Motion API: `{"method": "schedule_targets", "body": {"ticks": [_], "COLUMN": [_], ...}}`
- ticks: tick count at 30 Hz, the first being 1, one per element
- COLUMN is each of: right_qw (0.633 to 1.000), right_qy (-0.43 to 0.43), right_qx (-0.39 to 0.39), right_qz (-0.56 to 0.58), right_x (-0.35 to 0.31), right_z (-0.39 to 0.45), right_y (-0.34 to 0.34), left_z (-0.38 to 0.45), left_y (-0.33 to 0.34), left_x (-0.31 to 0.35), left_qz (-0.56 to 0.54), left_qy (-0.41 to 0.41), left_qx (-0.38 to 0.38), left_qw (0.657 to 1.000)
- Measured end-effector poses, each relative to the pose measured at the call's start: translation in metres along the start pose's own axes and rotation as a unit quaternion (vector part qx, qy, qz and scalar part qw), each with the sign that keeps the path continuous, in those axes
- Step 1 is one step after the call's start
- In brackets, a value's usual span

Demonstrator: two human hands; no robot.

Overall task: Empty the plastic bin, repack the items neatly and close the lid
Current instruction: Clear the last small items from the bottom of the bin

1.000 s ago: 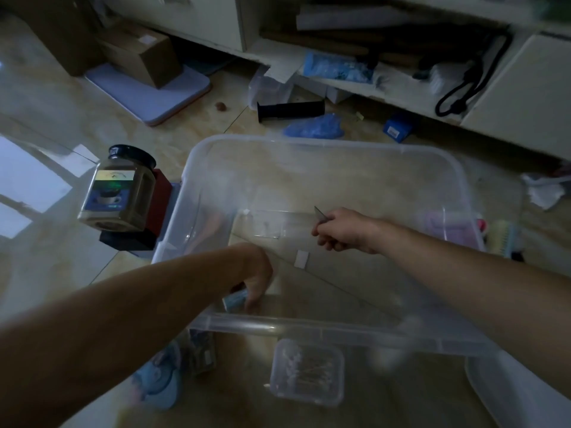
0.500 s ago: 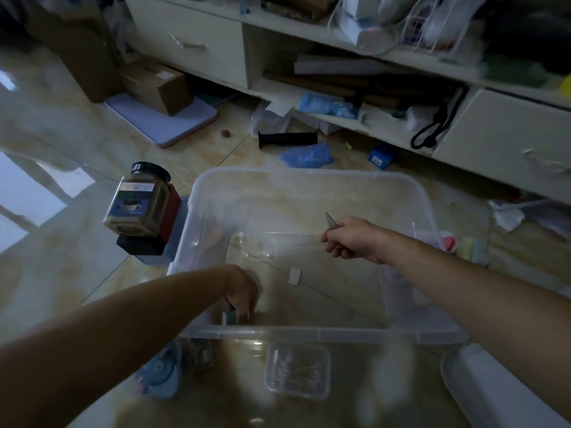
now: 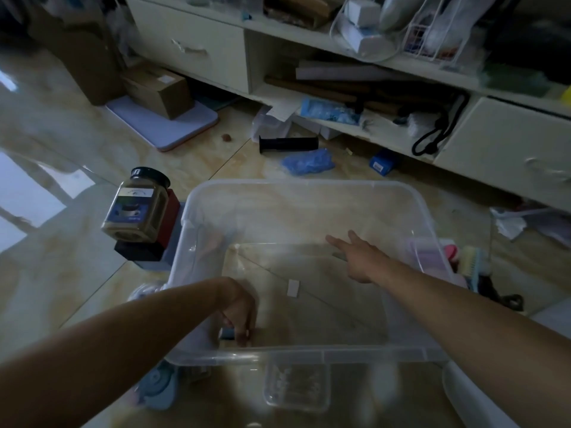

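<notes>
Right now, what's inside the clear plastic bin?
Inside the bin: a white tag, the open right hand, the left hand gripping a small blue item, mostly covered.

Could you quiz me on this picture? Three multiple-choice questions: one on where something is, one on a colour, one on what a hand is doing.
1. Where is the jar with the black lid?
A. inside the clear plastic bin
B. outside the bin, off its left wall
C. on the shelf

2. What colour is the crumpled bag on the floor beyond the bin?
A. blue
B. yellow
C. red

3. How is the right hand?
A. fist round a jar
B. pinching the bin's rim
C. fingers straight, holding nothing

Answers:
1 B: the jar sits on dark blocks beside the clear plastic bin, not in it.
2 A: the bag is plainly blue.
3 C: the right hand reaches over the bin floor with fingers spread, while the left hand curls round a small bluish object at the near wall.
</notes>
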State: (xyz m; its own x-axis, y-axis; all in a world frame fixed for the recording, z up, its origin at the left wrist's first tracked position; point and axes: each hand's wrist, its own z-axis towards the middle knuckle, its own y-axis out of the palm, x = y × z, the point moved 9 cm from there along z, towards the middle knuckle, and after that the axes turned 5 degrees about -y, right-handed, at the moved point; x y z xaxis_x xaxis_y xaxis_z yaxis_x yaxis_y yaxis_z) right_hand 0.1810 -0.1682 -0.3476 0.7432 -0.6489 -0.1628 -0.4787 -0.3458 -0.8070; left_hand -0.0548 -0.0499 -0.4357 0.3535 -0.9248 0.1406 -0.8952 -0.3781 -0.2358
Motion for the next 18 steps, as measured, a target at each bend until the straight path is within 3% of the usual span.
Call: {"method": "schedule_targets", "body": {"ticks": [5,7,11,13,16,18], "right_qw": [0.999,0.998,0.991,0.987,0.979,0.969], "right_qy": [-0.006,0.011,0.056,0.070,0.107,0.140], "right_qx": [0.049,0.049,0.091,0.102,0.105,0.135], "right_qz": [0.016,0.035,0.082,0.101,0.136,0.153], "right_x": [0.009,0.020,0.046,0.054,0.060,0.060], "right_z": [0.020,0.023,0.027,0.030,0.033,0.034], "right_y": [-0.002,0.000,-0.008,-0.013,-0.016,-0.029], "left_z": [0.001,-0.003,-0.014,-0.029,-0.068,-0.094], "left_y": [0.002,-0.007,-0.061,-0.099,-0.155,-0.180], "left_x": [-0.004,-0.006,-0.012,-0.014,-0.019,-0.017], "left_qz": [-0.042,-0.100,-0.134,-0.143,-0.170,-0.244], "left_qy": [-0.012,-0.016,0.010,0.032,0.037,0.064], "left_qx": [-0.052,-0.036,0.086,0.181,0.342,0.382], "left_qw": [0.998,0.994,0.987,0.973,0.923,0.889]}}
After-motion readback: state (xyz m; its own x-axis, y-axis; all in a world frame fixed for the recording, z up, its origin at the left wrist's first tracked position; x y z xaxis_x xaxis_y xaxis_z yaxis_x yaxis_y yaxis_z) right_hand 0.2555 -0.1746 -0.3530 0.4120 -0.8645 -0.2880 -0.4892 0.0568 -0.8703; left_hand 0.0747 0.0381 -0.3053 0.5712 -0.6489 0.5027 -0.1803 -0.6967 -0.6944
